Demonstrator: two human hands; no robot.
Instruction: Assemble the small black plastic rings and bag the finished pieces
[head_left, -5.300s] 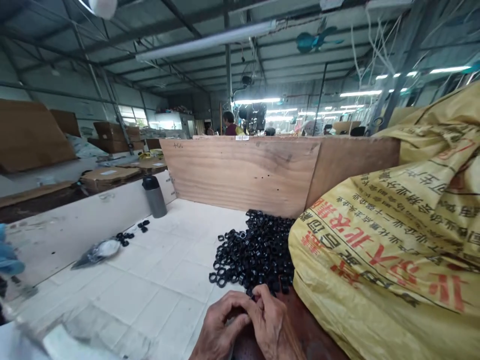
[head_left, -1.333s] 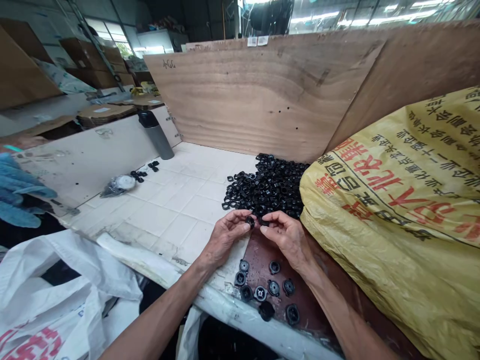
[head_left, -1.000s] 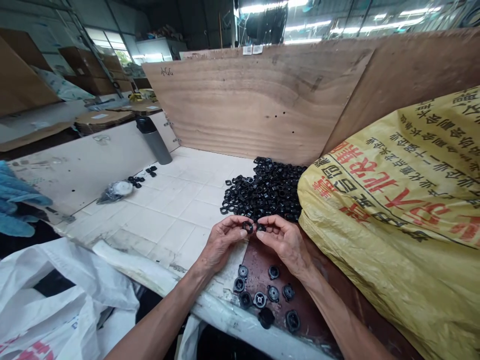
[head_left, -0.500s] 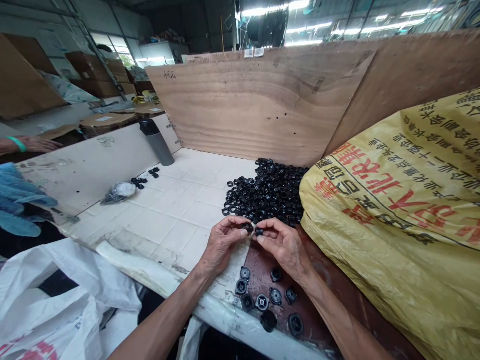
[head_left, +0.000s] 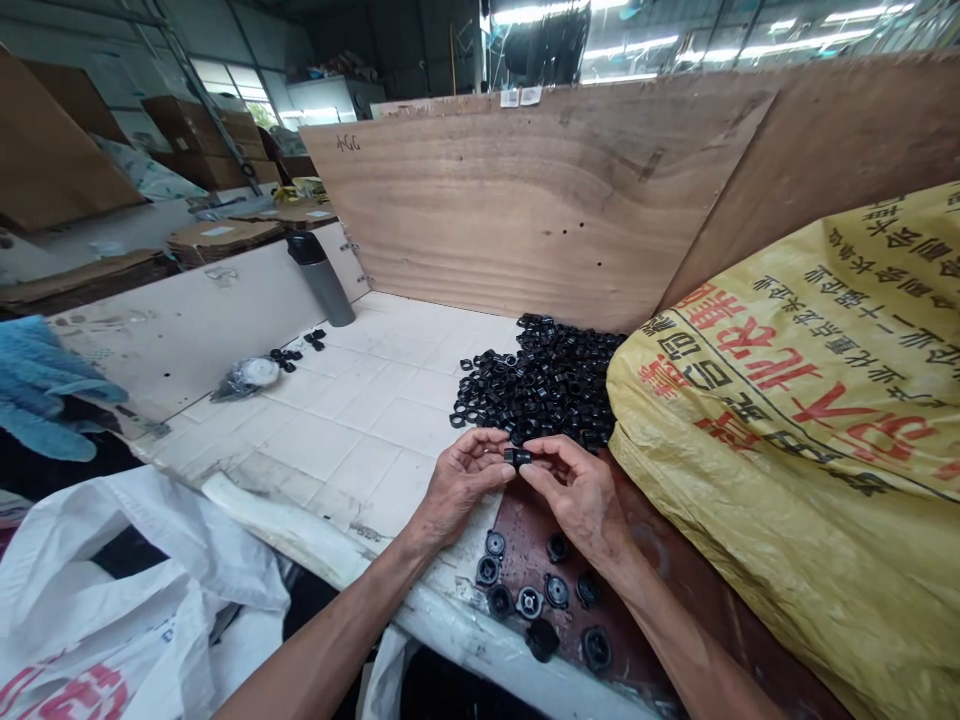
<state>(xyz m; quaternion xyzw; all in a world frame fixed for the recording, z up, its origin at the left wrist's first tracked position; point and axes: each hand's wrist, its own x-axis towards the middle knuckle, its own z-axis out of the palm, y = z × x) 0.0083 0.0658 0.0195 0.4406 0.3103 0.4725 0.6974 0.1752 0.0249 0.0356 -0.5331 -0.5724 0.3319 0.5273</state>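
Between my fingertips is a small black plastic fitting [head_left: 517, 457], two black parts now end to end. My left hand [head_left: 469, 480] pinches its left end, a ring-like part. From the other side my right hand [head_left: 574, 485] pinches the right end between thumb and fingers. Just beyond both hands lies a heap of black plastic rings [head_left: 540, 385]. Nearer to me, several round black caps [head_left: 556, 591] are spread over the dark red board [head_left: 637, 610], some with their insides facing up. How firmly the two held parts are joined cannot be seen.
A yellow printed sack [head_left: 810, 380] fills the right side. Wooden boards [head_left: 540, 200] wall the table at the back. A grey bottle [head_left: 324, 280] and a small plastic bag [head_left: 251, 376] stand left. Blue gloves [head_left: 52, 390] and a white bag [head_left: 127, 600] are at the near left.
The two black parts, held apart one second ago, have come together between my fingertips. A co-worker's hand at the left edge has gone from view. Earlier, both hands were bunched closer together.
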